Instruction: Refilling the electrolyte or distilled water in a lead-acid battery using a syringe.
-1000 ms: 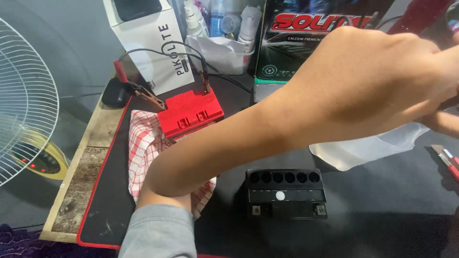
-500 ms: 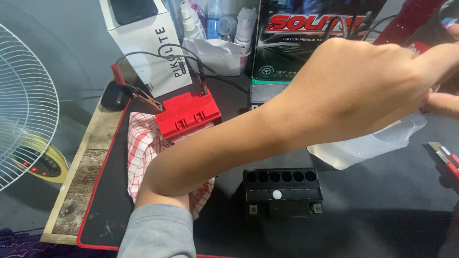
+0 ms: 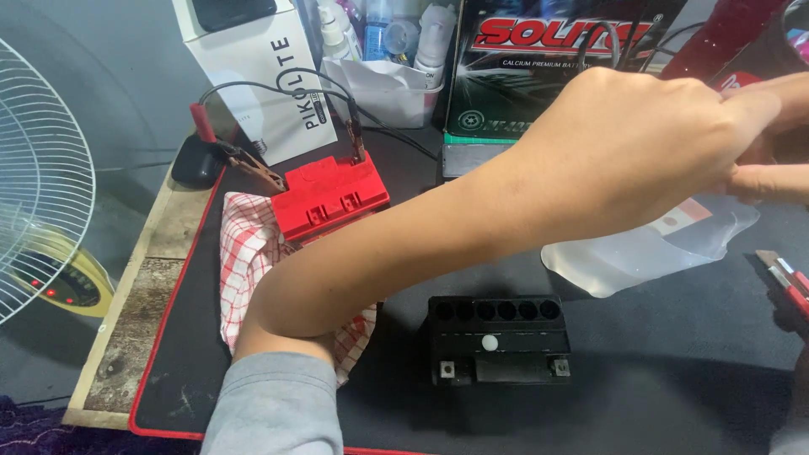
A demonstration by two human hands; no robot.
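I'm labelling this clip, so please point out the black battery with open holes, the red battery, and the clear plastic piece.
black battery point(image 3: 499, 341), head view, top face.
red battery point(image 3: 330, 195), head view, lid.
clear plastic piece point(image 3: 640, 253), head view, its middle.

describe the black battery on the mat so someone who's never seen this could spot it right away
On the black mat with red edging, look near its front edge, below the person's outstretched left forearm. The black battery sits there: a row of six round open holes on top and a white dot, unlike the clamped red battery.

Head camera looks down, close over the desk point(image 3: 674, 371).
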